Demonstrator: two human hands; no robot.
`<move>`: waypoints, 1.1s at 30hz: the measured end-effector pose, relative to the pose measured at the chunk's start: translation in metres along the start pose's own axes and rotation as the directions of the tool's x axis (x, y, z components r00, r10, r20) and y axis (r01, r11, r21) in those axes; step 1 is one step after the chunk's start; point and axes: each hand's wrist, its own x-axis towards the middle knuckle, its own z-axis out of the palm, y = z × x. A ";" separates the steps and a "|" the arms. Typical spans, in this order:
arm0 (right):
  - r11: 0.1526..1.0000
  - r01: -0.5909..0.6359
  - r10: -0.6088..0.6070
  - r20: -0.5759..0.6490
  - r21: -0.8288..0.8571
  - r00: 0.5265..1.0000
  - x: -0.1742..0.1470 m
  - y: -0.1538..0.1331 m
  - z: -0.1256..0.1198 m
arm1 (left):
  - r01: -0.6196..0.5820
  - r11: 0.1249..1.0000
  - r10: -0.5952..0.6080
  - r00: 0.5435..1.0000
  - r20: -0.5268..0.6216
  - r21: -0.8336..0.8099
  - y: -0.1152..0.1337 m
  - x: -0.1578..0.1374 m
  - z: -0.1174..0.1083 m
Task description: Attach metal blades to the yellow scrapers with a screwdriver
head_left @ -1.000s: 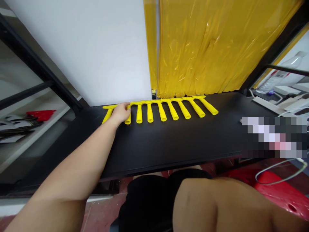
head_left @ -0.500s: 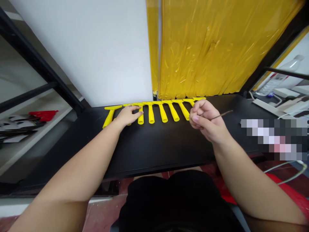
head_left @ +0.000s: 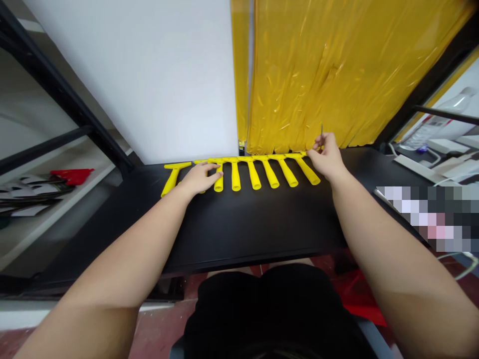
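**Two hands at a row of yellow handles**

The tabletop (head_left: 243,224) is black and matt, and it stands against a white wall (head_left: 149,75). Right of the wall hangs a yellow plastic curtain (head_left: 329,75) with many wrinkles. On the far left there is a pale shelf (head_left: 45,209) behind a black frame, with a red thing (head_left: 73,175) and some dark flat parts on it. On the far right stands a second surface with white boxes and a clear bottle (head_left: 441,119) (one part there is blurred).

At the back edge of the tabletop, close under the wall and the curtain, lies a row of yellow T-shaped handles (head_left: 262,172), side by side, their round ends toward the person.

The left hand (head_left: 200,177) lies flat and open on the left part of the row, the fingers spread over two or three handles; one handle is free to the left of it. The right hand (head_left: 327,157) is at the right end of the row, touching the last handle, and its fingers pinch a thin dark pin (head_left: 322,130) that stands upright above the fingertips.
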 end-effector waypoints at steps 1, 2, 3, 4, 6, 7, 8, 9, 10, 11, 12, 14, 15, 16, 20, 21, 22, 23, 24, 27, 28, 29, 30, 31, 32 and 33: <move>1.000 -0.012 0.012 0.004 0.024 1.000 -0.001 0.006 0.000 | -0.005 1.000 0.005 1.000 -0.005 0.002 0.000 0.001 0.000; 0.996 -0.049 0.049 -0.004 0.076 0.999 -0.002 0.010 0.000 | -0.007 1.000 0.007 1.000 -0.025 0.004 -0.001 0.001 -0.002; 0.985 -0.101 0.104 -0.012 0.142 0.995 -0.001 0.013 -0.001 | -0.008 1.000 0.008 0.998 -0.060 0.005 -0.002 0.002 -0.005; 0.966 -0.158 0.164 -0.012 0.205 0.986 -0.001 0.015 -0.002 | -0.001 1.000 0.002 0.994 -0.111 0.011 -0.004 0.002 -0.010; 0.928 -0.247 0.256 0.005 0.278 0.967 0.002 0.019 -0.003 | 0.037 0.999 -0.028 0.973 -0.228 0.036 -0.013 0.003 -0.023; 0.922 -0.266 0.275 0.010 0.283 0.961 0.004 0.020 -0.003 | 0.089 0.994 -0.067 0.958 -0.278 0.065 -0.020 0.003 -0.031; 0.923 -0.270 0.279 0.008 0.273 0.960 0.005 0.022 -0.004 | 0.165 0.981 -0.128 0.943 -0.307 0.099 -0.028 0.002 -0.039; 0.929 -0.265 0.274 0.002 0.258 0.962 0.006 0.024 -0.004 | 0.250 0.959 -0.198 0.928 -0.315 0.133 -0.036 0.002 -0.046; 0.935 -0.257 0.267 -0.007 0.244 0.964 0.006 0.025 -0.004 | 0.329 0.929 -0.268 0.913 -0.306 0.170 -0.045 0.002 -0.052; 0.939 -0.251 0.261 -0.013 0.236 0.965 0.006 0.026 -0.004 | 0.400 0.893 -0.338 0.898 -0.280 0.205 -0.053 0.002 -0.057; 0.941 -0.248 0.258 -0.016 0.232 0.966 0.006 0.028 -0.005 | 0.459 0.860 -0.413 0.882 -0.227 0.221 -0.060 0.002 -0.060; 0.944 -0.242 0.252 -0.016 0.226 0.968 0.005 0.029 -0.005 | 0.528 0.816 -0.510 0.849 -0.134 0.235 -0.072 0.003 -0.061; 0.947 -0.234 0.243 -0.014 0.220 0.970 0.005 0.030 -0.005 | 0.547 0.803 -0.536 0.836 -0.112 0.236 -0.076 0.004 -0.061; 0.951 -0.225 0.232 -0.011 0.213 0.973 0.005 0.031 -0.005 | 0.558 0.796 -0.550 0.828 -0.106 0.234 -0.079 0.004 -0.060; 0.936 -0.241 0.244 0.023 0.258 0.970 0.004 0.031 -0.003 | 0.588 0.787 -0.557 0.807 -0.195 0.187 -0.082 -0.001 -0.064; 0.925 -0.254 0.253 0.039 0.282 0.967 0.003 0.029 -0.002 | 0.588 0.794 -0.541 0.799 -0.263 0.155 -0.080 -0.003 -0.067; 0.916 -0.263 0.258 0.059 0.302 0.964 0.002 0.026 -0.002 | 0.584 0.803 -0.518 0.782 -0.346 0.119 -0.077 -0.005 -0.070; 0.910 -0.268 0.255 0.085 0.316 0.963 0.000 0.022 -0.002 | 0.541 0.837 -0.455 0.774 -0.440 0.087 -0.072 -0.007 -0.073; 0.908 -0.269 0.245 0.116 0.321 0.963 -0.002 0.018 -0.002 | 0.487 0.870 -0.388 0.775 -0.498 0.078 -0.065 -0.008 -0.076; 0.910 -0.273 0.210 0.219 0.314 0.953 -0.008 0.007 -0.002 | 0.082 0.995 -0.038 0.850 -0.525 0.060 -0.033 -0.014 -0.077; 0.909 -0.277 0.204 0.245 0.312 0.948 -0.009 0.004 -0.002 | -0.075 0.997 0.082 0.870 -0.486 0.036 -0.019 -0.017 -0.074; 0.907 -0.281 0.201 0.265 0.313 0.943 -0.010 0.002 -0.002 | -0.216 0.976 0.197 0.887 -0.418 0.003 -0.003 -0.021 -0.070; 0.904 -0.284 0.195 0.282 0.320 0.939 -0.011 0.001 -0.001 | -0.333 0.942 0.303 0.895 -0.327 -0.040 0.012 -0.026 -0.065; 0.901 -0.280 0.183 0.295 0.332 0.938 -0.011 0.000 -0.001 | -0.428 0.900 0.399 0.887 -0.231 -0.090 0.027 -0.031 -0.059; 0.899 -0.270 0.165 0.304 0.346 0.938 -0.011 0.001 0.000 | -0.493 0.860 0.480 0.869 -0.120 -0.129 0.042 -0.036 -0.052; 0.899 -0.253 0.142 0.307 0.358 0.941 -0.011 0.001 0.001 | -0.545 0.823 0.549 0.835 -0.020 -0.157 0.054 -0.042 -0.045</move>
